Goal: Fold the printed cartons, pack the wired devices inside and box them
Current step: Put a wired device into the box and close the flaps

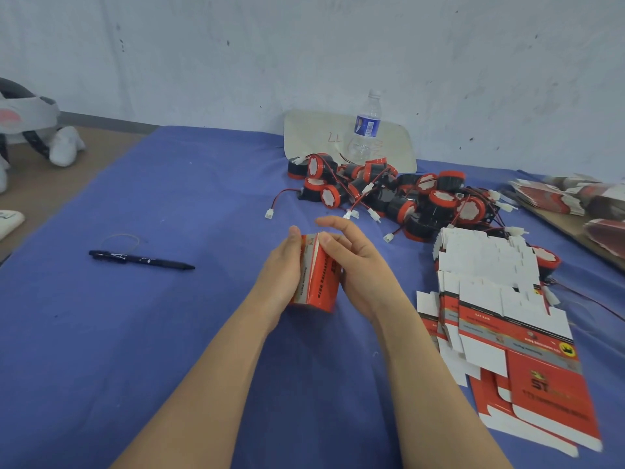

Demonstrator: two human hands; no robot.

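A folded red printed carton (319, 279) stands on the blue cloth at the centre, held between both hands. My left hand (282, 269) grips its left side with the thumb at the top corner. My right hand (351, 262) holds its right side, thumb curled on the top edge and fingers bent over it. Behind lies a heap of black-and-red wired devices (399, 194) with red and black leads and white plugs. To the right a fanned stack of flat cartons (507, 326) rests on the cloth.
A black pen (142, 258) and a rubber band (121, 240) lie at the left. A water bottle (367, 126) stands on a pale board (311, 137) against the wall. More flat cartons (575, 198) are piled at the far right on a brown board.
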